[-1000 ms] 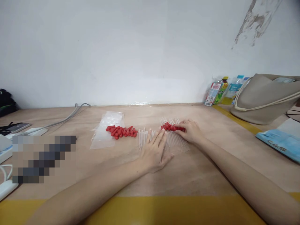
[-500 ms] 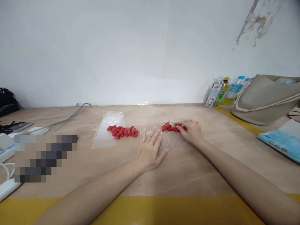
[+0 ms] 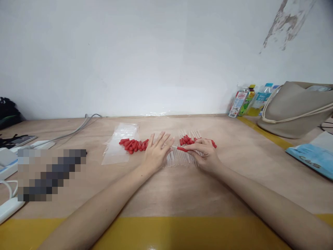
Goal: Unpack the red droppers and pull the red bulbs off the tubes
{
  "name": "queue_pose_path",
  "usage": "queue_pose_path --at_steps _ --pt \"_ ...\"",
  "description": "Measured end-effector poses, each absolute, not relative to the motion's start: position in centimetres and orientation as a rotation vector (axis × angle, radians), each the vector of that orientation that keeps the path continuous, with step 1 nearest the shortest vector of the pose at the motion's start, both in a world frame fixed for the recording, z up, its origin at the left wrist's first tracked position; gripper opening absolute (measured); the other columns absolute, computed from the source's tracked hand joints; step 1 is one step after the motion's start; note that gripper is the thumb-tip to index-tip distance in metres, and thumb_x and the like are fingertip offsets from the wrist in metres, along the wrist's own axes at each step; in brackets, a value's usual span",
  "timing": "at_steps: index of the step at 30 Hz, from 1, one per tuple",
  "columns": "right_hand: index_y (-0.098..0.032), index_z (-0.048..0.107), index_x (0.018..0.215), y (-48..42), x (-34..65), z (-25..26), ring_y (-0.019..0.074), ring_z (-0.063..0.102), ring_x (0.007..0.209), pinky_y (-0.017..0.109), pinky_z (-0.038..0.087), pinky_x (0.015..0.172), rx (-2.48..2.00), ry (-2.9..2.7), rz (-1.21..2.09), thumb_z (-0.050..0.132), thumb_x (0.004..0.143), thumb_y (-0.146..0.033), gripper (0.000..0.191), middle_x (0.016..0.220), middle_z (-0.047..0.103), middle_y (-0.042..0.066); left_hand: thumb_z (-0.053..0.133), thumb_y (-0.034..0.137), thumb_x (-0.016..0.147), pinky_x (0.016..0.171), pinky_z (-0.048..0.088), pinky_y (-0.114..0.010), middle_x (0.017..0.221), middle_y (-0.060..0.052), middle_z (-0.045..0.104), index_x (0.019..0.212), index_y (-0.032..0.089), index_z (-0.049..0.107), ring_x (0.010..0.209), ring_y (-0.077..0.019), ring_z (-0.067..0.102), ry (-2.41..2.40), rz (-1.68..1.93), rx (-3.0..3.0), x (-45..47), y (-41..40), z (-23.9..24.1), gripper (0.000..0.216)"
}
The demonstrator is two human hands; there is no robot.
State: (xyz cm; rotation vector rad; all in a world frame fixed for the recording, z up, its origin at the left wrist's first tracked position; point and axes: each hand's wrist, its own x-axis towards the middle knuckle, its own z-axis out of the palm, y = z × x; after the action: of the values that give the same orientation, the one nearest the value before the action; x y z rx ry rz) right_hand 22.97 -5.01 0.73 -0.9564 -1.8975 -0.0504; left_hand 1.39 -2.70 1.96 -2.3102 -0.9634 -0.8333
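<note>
My right hand [image 3: 205,154] pinches a dropper by its red rubber bulb [image 3: 182,149]. Its thin clear tube lies level and points left, reaching the fingers of my left hand [image 3: 157,151]. That hand rests with fingers spread over the left end of a row of clear tubes [image 3: 179,159]; whether it touches the held dropper I cannot tell. Behind the right hand lie several droppers with red bulbs [image 3: 186,140], their tubes pointing away. A pile of loose red bulbs [image 3: 132,145] sits left of my left hand, its right end hidden by the fingers.
Clear plastic bags [image 3: 116,152] lie under the red pile. A grey cable [image 3: 75,131] runs across the back left. Drink containers [image 3: 238,103], a beige bag [image 3: 293,111] and a blue packet [image 3: 309,158] stand or lie at the right. Yellow tape [image 3: 161,232] borders the table's front.
My right hand has come left and nearer with a dropper pinched in it, away from the red bulbs at the back. My left hand has shifted slightly left and away from me.
</note>
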Motion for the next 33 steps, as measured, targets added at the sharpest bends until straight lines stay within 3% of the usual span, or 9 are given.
queue_pose_path --at_steps 4,8,12,15,18,26,33 --pt "-0.028 0.064 0.095 -5.3 22.7 0.7 0.0175 0.054 0.079 0.038 0.036 0.077 -0.927 -1.989 -0.001 0.051 0.081 -0.026 0.018 0.085 0.065 0.002 0.038 0.024 0.090 0.102 0.030 -0.046 0.112 -0.003 0.060 0.099 0.021 0.060 0.118 -0.0201 0.045 -0.841 -0.804 -2.375 0.9 -2.8 1.7 0.024" --pt "-0.024 0.057 0.109 -5.6 22.2 0.8 0.0221 0.053 0.093 0.041 0.035 0.082 -0.949 -2.127 -0.182 0.057 0.077 -0.035 0.035 0.102 0.064 0.006 0.037 0.020 0.089 0.101 0.033 -0.044 0.108 -0.004 0.063 0.100 0.018 0.060 0.112 -0.0193 0.050 -0.759 -0.767 -2.409 1.3 -3.0 1.3 0.026" --pt "-0.019 0.060 0.102 -5.4 21.2 0.5 0.0190 0.056 0.087 0.036 0.039 0.079 -0.848 -2.165 -0.407 0.052 0.082 -0.030 0.024 0.092 0.067 0.006 0.035 0.016 0.088 0.100 0.036 -0.043 0.109 -0.007 0.062 0.100 0.015 0.060 0.110 -0.0198 0.052 -0.691 -0.744 -2.444 1.8 -3.6 1.0 0.027" --pt "-0.017 0.062 0.093 -5.3 20.9 0.1 0.0153 0.057 0.071 0.031 0.042 0.068 -0.765 -2.217 -0.497 0.047 0.085 -0.022 0.018 0.077 0.067 0.005 0.036 0.014 0.087 0.102 0.035 -0.042 0.106 -0.008 0.063 0.100 0.014 0.059 0.110 -0.0187 0.052 -0.650 -0.775 -2.498 1.8 -4.1 0.9 0.027" --pt "-0.016 0.061 0.096 -5.4 21.2 0.0 0.0135 0.056 0.063 0.029 0.043 0.060 -0.684 -2.262 -0.532 0.045 0.086 -0.020 0.019 0.074 0.066 0.005 0.037 0.015 0.086 0.105 0.030 -0.042 0.103 -0.006 0.065 0.098 0.016 0.060 0.111 -0.0165 0.051 -0.626 -0.801 -2.577 1.6 -4.6 0.9 0.026" --pt "-0.018 0.058 0.105 -5.5 22.2 -0.2 0.0146 0.062 0.080 0.030 0.051 0.071 -0.516 -2.249 -0.609 0.047 0.084 -0.013 0.025 0.094 0.067 0.005 0.038 0.016 0.086 0.108 0.024 -0.043 0.095 -0.004 0.067 0.089 0.017 0.060 0.108 -0.0154 0.054 -0.609 -0.850 -2.617 1.5 -5.1 1.2 0.023" --pt "-0.015 0.059 0.104 -5.8 22.7 0.6 0.0156 0.063 0.084 0.032 0.052 0.075 -0.427 -2.244 -0.713 0.044 0.084 -0.009 0.026 0.095 0.068 0.006 0.039 0.016 0.087 0.107 0.026 -0.043 0.097 -0.003 0.067 0.089 0.017 0.060 0.108 -0.0159 0.053 -0.597 -0.883 -2.587 1.5 -5.1 1.0 0.021"
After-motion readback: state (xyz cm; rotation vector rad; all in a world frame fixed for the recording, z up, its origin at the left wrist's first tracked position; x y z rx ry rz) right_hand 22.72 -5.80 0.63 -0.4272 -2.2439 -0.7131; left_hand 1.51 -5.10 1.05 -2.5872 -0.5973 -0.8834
